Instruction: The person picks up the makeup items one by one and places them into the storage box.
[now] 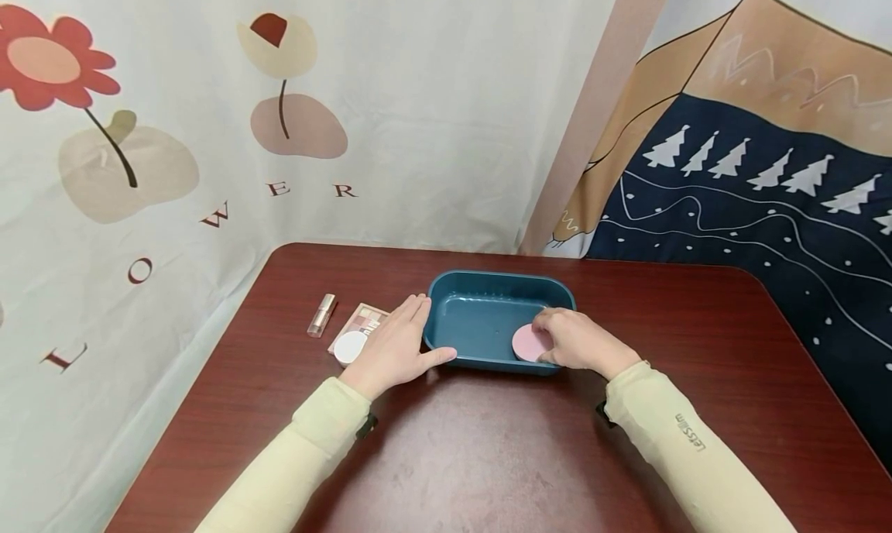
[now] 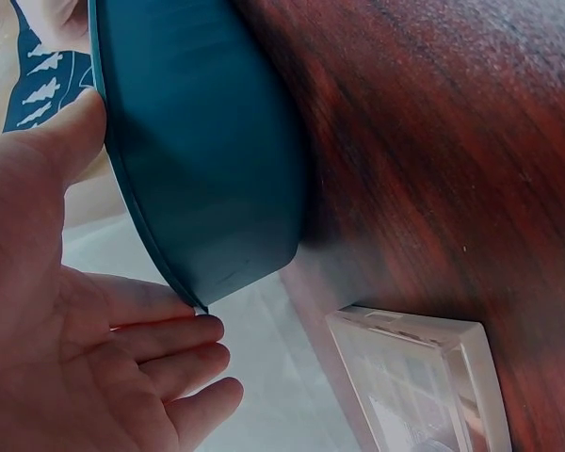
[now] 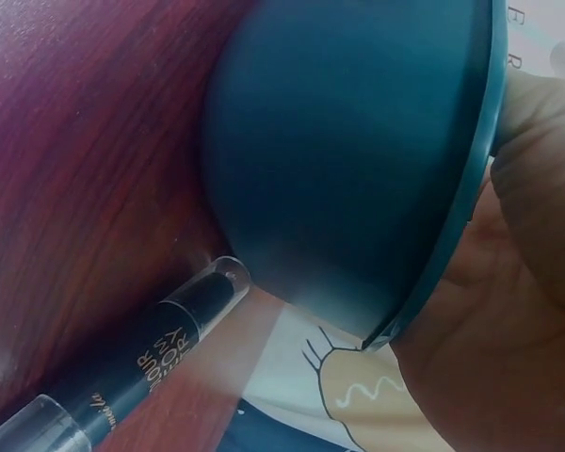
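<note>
A dark teal plastic basin (image 1: 481,277) stands on the table. My right hand (image 1: 574,338) reaches over its right rim and grips a flat round pink disc (image 1: 528,343) inside, close to the near right corner. In the right wrist view the basin wall (image 3: 348,141) hides the right fingertips and the disc. My left hand (image 1: 397,347) rests at the basin's left end, thumb on the near rim and fingers straight along the side. The left wrist view shows the thumb and forefinger touching the rim (image 2: 132,202), the other fingers extended beside it.
Left of the basin lies an eyeshadow palette (image 1: 365,318), with a white round item (image 1: 351,348) by its near edge. A small lipstick-like tube (image 1: 322,316) lies farther left. A black tube with clear ends (image 3: 160,348) lies beside the basin's right end. Printed curtains (image 1: 432,115) hang behind the table.
</note>
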Motion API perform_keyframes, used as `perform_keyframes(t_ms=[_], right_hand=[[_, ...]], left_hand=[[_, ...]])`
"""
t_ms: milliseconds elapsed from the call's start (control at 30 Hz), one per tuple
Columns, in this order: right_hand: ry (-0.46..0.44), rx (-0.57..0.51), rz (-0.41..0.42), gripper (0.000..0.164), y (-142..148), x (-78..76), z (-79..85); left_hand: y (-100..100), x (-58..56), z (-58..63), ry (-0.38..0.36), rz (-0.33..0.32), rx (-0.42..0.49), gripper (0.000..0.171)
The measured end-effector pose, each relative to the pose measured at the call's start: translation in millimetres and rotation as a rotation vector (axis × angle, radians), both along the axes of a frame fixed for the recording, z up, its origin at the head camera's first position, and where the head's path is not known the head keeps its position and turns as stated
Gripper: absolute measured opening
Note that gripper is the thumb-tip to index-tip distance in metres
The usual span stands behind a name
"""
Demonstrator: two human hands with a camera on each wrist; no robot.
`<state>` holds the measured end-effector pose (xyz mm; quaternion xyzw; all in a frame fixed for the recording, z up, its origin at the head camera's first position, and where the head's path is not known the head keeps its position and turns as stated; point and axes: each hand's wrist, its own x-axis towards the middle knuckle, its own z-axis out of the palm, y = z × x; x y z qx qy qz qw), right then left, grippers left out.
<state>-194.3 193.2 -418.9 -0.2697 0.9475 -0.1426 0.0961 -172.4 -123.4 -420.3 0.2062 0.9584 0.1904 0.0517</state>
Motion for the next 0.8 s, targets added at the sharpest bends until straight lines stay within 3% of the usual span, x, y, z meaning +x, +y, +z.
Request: perform_keyframes(t_ms=[600,800], right_hand=[[0.024,0.053,-0.008,0.046,-3.2,0.2,-0.8],[0.014,-0.005,-0.038,0.047,-0.3,4.0,-2.7]], left_hand=[[0.2,1.0,2.0,0.008,-0.003,-0.009,0.099],[0.4,1.6,2.1,0.016,-0.006,-0.001,0.098]])
